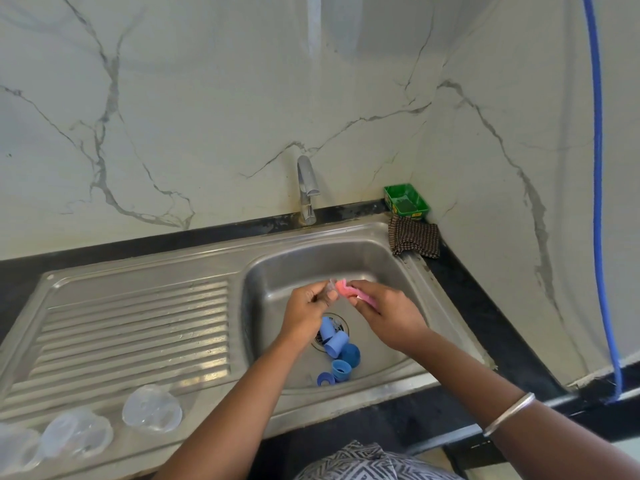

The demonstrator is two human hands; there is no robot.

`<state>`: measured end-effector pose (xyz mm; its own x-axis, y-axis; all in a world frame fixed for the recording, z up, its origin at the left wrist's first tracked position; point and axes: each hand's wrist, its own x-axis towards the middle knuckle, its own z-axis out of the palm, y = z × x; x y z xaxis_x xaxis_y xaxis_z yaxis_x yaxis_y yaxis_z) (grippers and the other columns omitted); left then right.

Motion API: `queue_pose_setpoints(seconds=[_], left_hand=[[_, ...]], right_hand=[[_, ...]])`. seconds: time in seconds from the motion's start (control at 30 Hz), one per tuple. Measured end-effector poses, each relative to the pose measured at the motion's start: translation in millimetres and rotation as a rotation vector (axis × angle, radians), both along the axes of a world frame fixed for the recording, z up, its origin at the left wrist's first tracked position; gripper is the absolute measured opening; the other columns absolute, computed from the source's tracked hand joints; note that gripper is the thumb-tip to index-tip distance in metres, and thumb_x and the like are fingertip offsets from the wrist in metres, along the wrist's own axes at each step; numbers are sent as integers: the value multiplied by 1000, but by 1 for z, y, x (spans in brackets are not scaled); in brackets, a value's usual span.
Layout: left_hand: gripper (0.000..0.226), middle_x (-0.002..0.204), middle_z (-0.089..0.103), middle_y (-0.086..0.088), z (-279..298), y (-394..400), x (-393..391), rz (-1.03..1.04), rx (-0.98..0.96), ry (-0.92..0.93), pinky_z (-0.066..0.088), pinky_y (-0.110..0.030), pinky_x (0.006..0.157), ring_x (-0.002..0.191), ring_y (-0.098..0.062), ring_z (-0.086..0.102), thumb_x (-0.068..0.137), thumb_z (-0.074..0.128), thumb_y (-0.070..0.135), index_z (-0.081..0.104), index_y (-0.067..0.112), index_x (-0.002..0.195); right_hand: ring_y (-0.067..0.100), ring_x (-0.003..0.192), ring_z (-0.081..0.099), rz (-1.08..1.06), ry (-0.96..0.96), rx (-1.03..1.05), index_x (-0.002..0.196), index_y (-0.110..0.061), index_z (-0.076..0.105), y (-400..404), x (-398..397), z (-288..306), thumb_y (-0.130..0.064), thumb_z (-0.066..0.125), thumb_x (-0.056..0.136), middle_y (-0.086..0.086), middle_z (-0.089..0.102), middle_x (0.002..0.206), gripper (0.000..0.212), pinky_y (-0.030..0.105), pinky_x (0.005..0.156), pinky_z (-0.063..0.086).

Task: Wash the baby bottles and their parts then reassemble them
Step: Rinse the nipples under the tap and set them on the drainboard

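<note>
Over the steel sink basin (284, 268), my left hand (308, 306) pinches a small clear teat (330, 285) between its fingertips. My right hand (384, 306) grips a pink sponge (346, 289), which touches the teat. Below my hands, around the drain, lie several blue bottle parts: two light blue caps (334, 342) and darker blue collar rings (341, 370). Three clear bottles (152, 407) lie on the drainboard at the lower left.
A chrome tap (306, 188) stands behind the basin, with no water seen running. A green soap tray (406, 199) and a checked cloth (414, 240) sit at the back right corner. A blue hose (597, 168) hangs down the right wall. The ribbed drainboard (131, 327) stretches left.
</note>
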<state>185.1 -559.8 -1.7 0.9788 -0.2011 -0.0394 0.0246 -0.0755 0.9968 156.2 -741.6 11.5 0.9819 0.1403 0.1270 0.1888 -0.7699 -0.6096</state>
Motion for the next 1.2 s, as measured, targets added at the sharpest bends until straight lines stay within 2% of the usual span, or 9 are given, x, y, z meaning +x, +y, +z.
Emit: queue_pose_setpoints(seconds=[0.1, 0.2, 0.37, 0.6, 0.67, 0.77, 0.9, 1.07, 1.2], left_hand=[[28, 100, 73, 18, -3, 4, 6, 6, 34, -30, 50, -22, 95, 103, 1, 65, 96, 62, 9, 73, 33, 106], [36, 120, 68, 9, -5, 9, 7, -26, 99, -38, 48, -17, 94, 113, -2, 61, 96, 62, 9, 63, 16, 131], [32, 116, 73, 4, -10, 10, 2, -73, 173, -88, 50, -22, 96, 110, -7, 66, 95, 65, 11, 67, 13, 127], [29, 117, 73, 2, -4, 6, 1, -1, 142, -67, 49, -27, 101, 112, -8, 65, 96, 63, 13, 69, 10, 124], [27, 114, 72, 8, -3, 5, 0, 1, 142, -59, 49, -23, 100, 111, -4, 65, 95, 64, 11, 70, 18, 120], [27, 108, 70, 16, -3, 4, -6, -6, 168, -70, 49, -19, 98, 108, 2, 64, 93, 66, 11, 69, 21, 119], [27, 106, 68, 16, 3, 1, -13, -20, 292, -216, 45, -7, 90, 98, 8, 63, 93, 66, 7, 72, 13, 119], [26, 94, 67, 7, 2, 1, -22, 47, 409, -447, 42, -4, 80, 86, -3, 62, 93, 65, 5, 74, 13, 116], [32, 97, 66, 1, 1, 4, -24, 65, 444, -508, 38, 0, 80, 85, 8, 56, 92, 65, 0, 69, 7, 122]], right_hand=[[-15, 88, 60, -16, 95, 190, 119, -46, 62, 0, -4, 2, -42, 57, 99, -34, 65, 91, 22, 6, 75, 44], [-2, 74, 63, -92, 157, 360, 111, -48, 62, -3, 2, 6, -34, 58, 99, -17, 68, 83, 19, 17, 65, 52], [17, 65, 65, -108, 189, 544, 104, -44, 68, -1, 3, 16, -28, 56, 99, 5, 69, 90, 21, 24, 44, 44], [-5, 72, 63, -16, 124, 347, 114, -40, 69, 5, -4, 12, -37, 63, 96, -27, 67, 84, 19, 15, 65, 51], [-3, 82, 64, 36, 46, 210, 117, -38, 70, 2, -3, 7, -33, 62, 98, -24, 68, 92, 21, 22, 73, 54], [4, 73, 57, 100, -113, -91, 118, -37, 69, -5, 0, -3, -31, 62, 95, -15, 61, 95, 24, 35, 62, 54], [10, 79, 63, 103, -133, -123, 113, -34, 72, -4, 1, 6, -55, 52, 93, -13, 65, 93, 35, 35, 62, 54], [10, 80, 66, -22, 177, -58, 93, -29, 75, 11, 14, 27, -46, 61, 93, -9, 72, 84, 22, 30, 71, 54], [18, 52, 56, -122, 452, 177, 85, -20, 75, 16, 20, 46, -34, 68, 91, 10, 68, 69, 17, 22, 42, 42]])
